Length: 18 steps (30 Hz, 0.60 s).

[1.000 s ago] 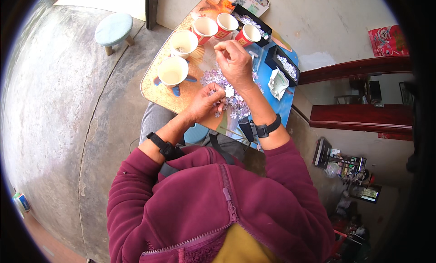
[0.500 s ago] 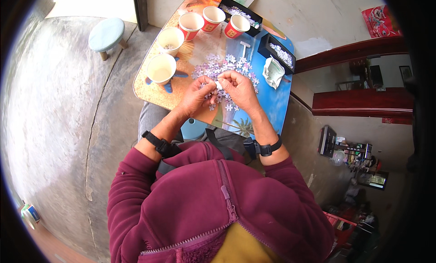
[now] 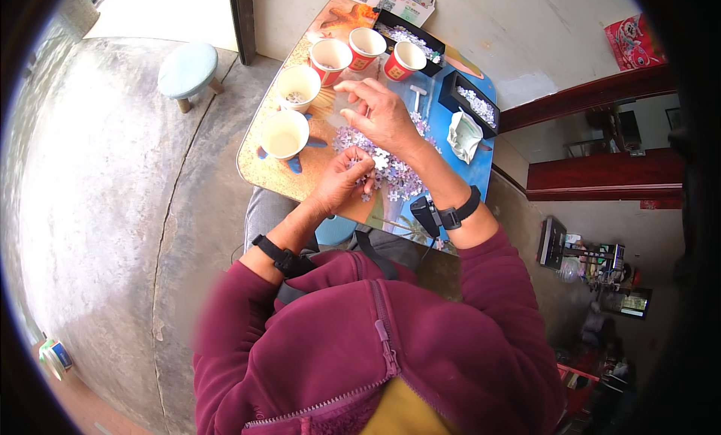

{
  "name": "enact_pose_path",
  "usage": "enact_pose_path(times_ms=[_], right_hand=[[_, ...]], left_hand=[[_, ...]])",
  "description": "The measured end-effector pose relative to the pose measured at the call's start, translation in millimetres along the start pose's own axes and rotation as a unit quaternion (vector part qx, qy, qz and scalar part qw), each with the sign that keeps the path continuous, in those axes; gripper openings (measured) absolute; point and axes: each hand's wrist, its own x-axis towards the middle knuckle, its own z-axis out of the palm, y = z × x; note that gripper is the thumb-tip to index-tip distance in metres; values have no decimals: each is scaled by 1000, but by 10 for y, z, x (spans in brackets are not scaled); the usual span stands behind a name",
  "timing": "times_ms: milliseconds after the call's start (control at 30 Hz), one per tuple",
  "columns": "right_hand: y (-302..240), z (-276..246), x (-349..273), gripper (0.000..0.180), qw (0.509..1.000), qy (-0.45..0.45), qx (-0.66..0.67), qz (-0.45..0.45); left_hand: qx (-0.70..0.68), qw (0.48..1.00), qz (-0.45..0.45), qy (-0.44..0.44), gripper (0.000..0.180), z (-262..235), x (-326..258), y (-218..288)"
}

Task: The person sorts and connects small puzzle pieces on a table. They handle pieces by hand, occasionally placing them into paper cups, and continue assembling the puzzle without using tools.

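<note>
A heap of small pale purple and white jigsaw puzzle pieces lies on the printed table. Over its left side is my left hand, thumb and fingers pressed together; what they hold, if anything, I cannot make out. A white puzzle piece shows beside its fingertips. My right hand is raised above the far side of the heap, thumb and fingers apart, reaching towards the paper cups. Nearest its fingertips are a cream cup with a few pieces inside and a red paper cup.
Two more red cups and a near cream cup stand around. Black boxes of pieces line the far right, by a crumpled wrapper and a small white T-shaped tool. A stool stands left.
My right hand has parted from my left, moving up and left towards the cups, its fingers spreading. The left hand stays pinched near the heap. The whole view has shifted slightly.
</note>
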Motion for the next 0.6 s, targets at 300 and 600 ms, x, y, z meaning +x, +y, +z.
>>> enact_pose_path(times_ms=[300,600], right_hand=[[121,344,359,29,984,-37,-102,-142],[19,32,-28,21,984,46,-115,-131]], left_hand=[[-17,1000,-14,-18,13,-19,-2,-4],[-79,993,-70,-47,2,-88,-7,89]])
